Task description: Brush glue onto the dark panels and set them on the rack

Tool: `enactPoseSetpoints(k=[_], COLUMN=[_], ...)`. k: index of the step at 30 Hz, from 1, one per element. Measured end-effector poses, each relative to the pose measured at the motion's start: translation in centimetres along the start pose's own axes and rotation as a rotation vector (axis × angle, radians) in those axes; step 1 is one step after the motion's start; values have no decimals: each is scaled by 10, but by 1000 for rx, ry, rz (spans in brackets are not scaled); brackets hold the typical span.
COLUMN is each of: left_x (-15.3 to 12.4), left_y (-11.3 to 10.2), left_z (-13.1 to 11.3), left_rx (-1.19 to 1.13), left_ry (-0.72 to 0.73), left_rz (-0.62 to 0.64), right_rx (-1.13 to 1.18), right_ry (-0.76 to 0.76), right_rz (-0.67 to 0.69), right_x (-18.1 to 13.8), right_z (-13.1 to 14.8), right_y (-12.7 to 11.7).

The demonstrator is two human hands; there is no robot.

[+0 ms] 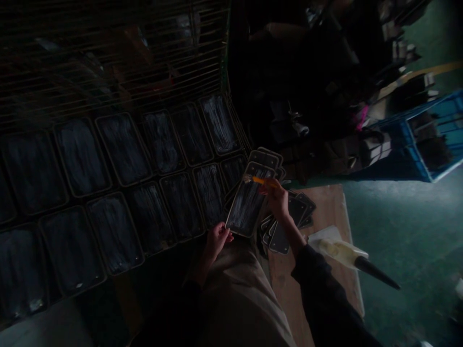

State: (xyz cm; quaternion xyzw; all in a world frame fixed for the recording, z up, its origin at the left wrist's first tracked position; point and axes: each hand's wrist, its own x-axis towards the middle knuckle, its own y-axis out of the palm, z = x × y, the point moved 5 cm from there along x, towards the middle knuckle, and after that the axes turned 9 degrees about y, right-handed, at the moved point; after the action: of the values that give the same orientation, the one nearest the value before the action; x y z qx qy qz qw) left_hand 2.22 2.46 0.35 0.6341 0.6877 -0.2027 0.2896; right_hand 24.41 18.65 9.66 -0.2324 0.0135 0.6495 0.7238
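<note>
My left hand (217, 239) pinches the lower left corner of a dark rectangular plate (248, 205) with rounded corners and a pale rim. The plate is tilted over my lap, and whitish streaks run along its face. My right hand (277, 196) is closed around the orange handle of a brush (256, 180). Its bristles rest at the plate's upper part; whether they press on it I cannot tell. More dark plates (265, 156) lie just behind the held one. A loose pile of smaller-looking plates (284, 236) sits beneath my right forearm.
Rows of streaked plates (123, 149) spread across the left, beside a wire rack (181, 72). A wooden board (333, 212) at right bears a bottle (338, 250) with a dark pointed nozzle. Farther right stands a blue crate (415, 144) on the green floor (405, 231).
</note>
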Motion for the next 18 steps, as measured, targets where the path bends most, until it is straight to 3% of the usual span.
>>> enactPoseSetpoints(k=[4, 7, 11, 14, 18], left_x=[1, 2, 3, 3, 2], left_y=[-1, -1, -2, -3, -2], left_z=[3, 7, 10, 11, 9], left_rx=[-33, -46, -41, -38, -45], left_ry=[10, 13, 13, 1, -13], left_rz=[8, 8, -4, -13, -9], right_rx=[-218, -391, -557, -620, -604], right_ry=[-126, -212, -286, -291, -190], right_rz=[-111, -103, 56, 218, 420], right_x=[9, 6, -11, -44, -94], right_z=[16, 23, 19, 8, -6], right_y=[-7, -7, 0, 7, 8])
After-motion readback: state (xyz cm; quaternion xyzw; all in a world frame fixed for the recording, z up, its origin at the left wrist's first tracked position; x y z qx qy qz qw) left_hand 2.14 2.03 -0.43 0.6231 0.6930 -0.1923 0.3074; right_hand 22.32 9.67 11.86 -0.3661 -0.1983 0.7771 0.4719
